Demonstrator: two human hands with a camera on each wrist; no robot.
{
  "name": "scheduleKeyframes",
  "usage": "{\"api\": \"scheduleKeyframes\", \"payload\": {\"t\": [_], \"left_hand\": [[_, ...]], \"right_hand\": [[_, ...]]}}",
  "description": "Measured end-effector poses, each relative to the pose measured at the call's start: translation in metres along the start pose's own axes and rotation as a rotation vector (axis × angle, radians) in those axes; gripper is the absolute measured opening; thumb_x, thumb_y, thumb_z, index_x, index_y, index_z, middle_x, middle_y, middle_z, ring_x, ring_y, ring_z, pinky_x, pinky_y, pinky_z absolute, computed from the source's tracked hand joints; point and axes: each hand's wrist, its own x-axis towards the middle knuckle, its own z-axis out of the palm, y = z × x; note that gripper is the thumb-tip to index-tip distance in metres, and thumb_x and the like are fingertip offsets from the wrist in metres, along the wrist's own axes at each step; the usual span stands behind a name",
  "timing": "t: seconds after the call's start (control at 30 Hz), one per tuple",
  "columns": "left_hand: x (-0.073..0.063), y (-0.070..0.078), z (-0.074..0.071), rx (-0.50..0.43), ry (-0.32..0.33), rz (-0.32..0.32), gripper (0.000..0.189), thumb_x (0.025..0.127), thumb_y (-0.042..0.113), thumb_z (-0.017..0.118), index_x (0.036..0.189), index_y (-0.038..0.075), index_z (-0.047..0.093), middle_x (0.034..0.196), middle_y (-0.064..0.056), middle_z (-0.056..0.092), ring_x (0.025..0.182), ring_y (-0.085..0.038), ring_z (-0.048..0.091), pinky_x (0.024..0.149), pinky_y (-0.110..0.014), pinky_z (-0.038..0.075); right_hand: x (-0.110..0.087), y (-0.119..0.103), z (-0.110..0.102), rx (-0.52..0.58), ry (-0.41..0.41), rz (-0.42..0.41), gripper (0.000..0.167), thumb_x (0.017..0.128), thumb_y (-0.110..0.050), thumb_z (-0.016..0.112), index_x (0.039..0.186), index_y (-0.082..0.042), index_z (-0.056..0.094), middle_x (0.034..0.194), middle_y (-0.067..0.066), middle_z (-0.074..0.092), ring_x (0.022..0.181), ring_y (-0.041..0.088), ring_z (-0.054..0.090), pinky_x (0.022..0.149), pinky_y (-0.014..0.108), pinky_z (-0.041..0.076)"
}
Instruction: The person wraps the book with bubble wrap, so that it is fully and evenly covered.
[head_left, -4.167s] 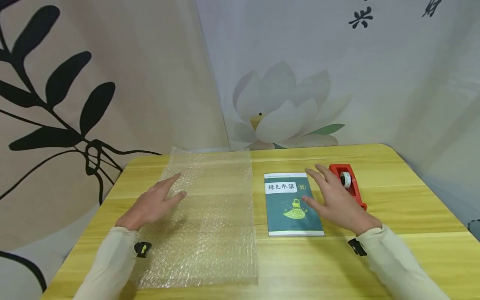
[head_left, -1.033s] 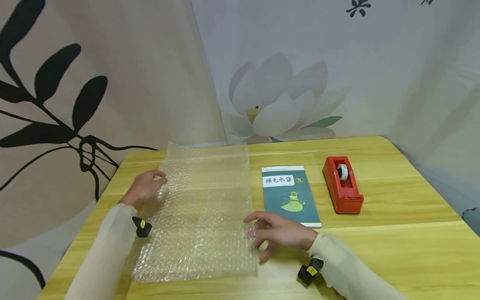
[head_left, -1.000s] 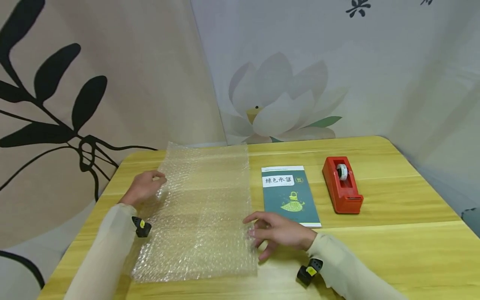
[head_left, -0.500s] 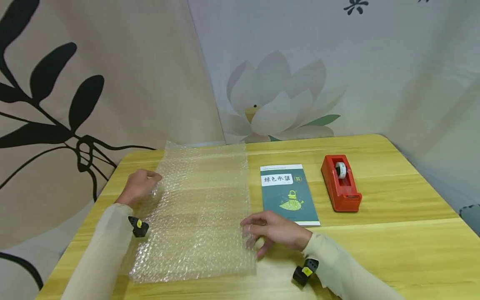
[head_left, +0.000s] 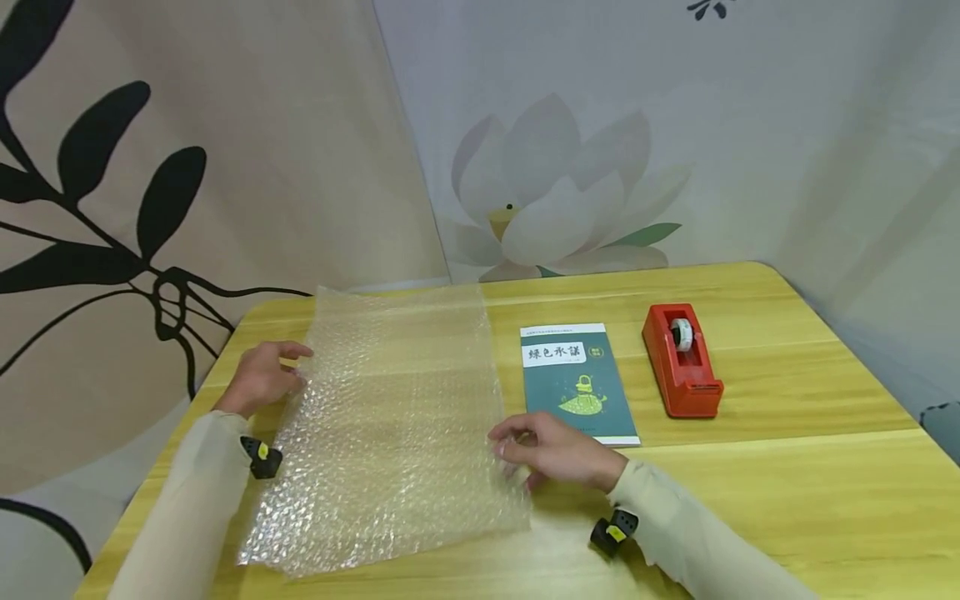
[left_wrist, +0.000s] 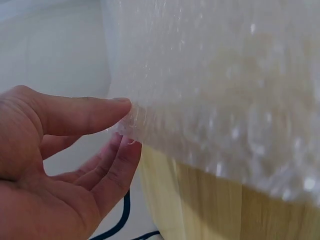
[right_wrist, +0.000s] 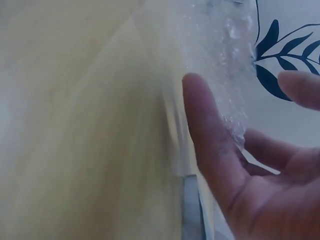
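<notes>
A clear sheet of bubble wrap (head_left: 397, 417) lies over the left part of the table, its near edge slanting. At its left edge my left hand (head_left: 262, 375) pinches the wrap; in the left wrist view the thumb (left_wrist: 90, 114) lies above the sheet and the fingers below. My right hand (head_left: 558, 450) holds the right edge, thumb on one side of the film and fingers on the other in the right wrist view. Just behind that hand lies a green book (head_left: 573, 387) with a white title label, its lower left corner partly covered by the hand.
A red tape dispenser (head_left: 682, 362) with a white roll stands right of the book. The wooden table (head_left: 787, 500) has rounded far corners and meets a printed curtain (head_left: 300, 167) at the back. Each wrist wears a small black camera.
Both hands went from hovering apart to the wrap's side edges. In the last half second the sheet has shifted left with the left hand and turned slightly. Book and dispenser stay put.
</notes>
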Motion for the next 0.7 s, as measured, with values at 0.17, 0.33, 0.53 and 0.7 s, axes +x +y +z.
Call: {"api": "scheduleKeyframes", "payload": {"t": [0.17,0.33,0.53,0.7], "left_hand": [[-0.004,-0.002,-0.001,-0.002,-0.042,0.015,0.046,0.092,-0.004,0.062,0.137,-0.001,0.056,0.143,-0.035,0.043,0.115,-0.046,0.058,0.071,-0.028,0.054],[-0.007,-0.005,-0.003,-0.025,-0.115,0.017,0.054,0.086,-0.009,0.065,0.138,-0.003,0.054,0.141,-0.035,0.043,0.104,-0.036,0.058,0.073,-0.029,0.054],[-0.011,-0.013,-0.003,-0.013,-0.162,0.016,0.062,0.077,-0.011,0.073,0.136,-0.003,0.055,0.130,-0.031,0.052,0.102,-0.034,0.056,0.075,-0.029,0.052],[-0.016,-0.017,-0.005,0.012,-0.171,0.019,0.064,0.076,-0.005,0.079,0.135,-0.002,0.056,0.124,-0.029,0.054,0.103,-0.035,0.056,0.077,-0.032,0.052]], "right_hand": [[0.000,-0.003,-0.003,-0.059,0.025,-0.020,0.043,0.102,-0.022,0.059,0.133,0.006,0.057,0.115,0.017,0.065,0.087,0.018,0.068,0.065,0.029,0.058],[0.001,-0.003,-0.007,-0.122,0.049,-0.037,0.042,0.102,-0.022,0.058,0.133,0.007,0.058,0.115,0.016,0.067,0.088,0.017,0.068,0.065,0.025,0.055],[0.003,-0.003,-0.011,-0.219,0.093,-0.047,0.041,0.102,-0.025,0.056,0.131,0.003,0.061,0.127,0.016,0.067,0.107,0.022,0.069,0.088,0.035,0.057],[0.004,0.000,-0.013,-0.223,0.113,-0.043,0.043,0.102,-0.026,0.057,0.132,0.003,0.060,0.136,0.020,0.062,0.117,0.030,0.067,0.094,0.038,0.057]]}}
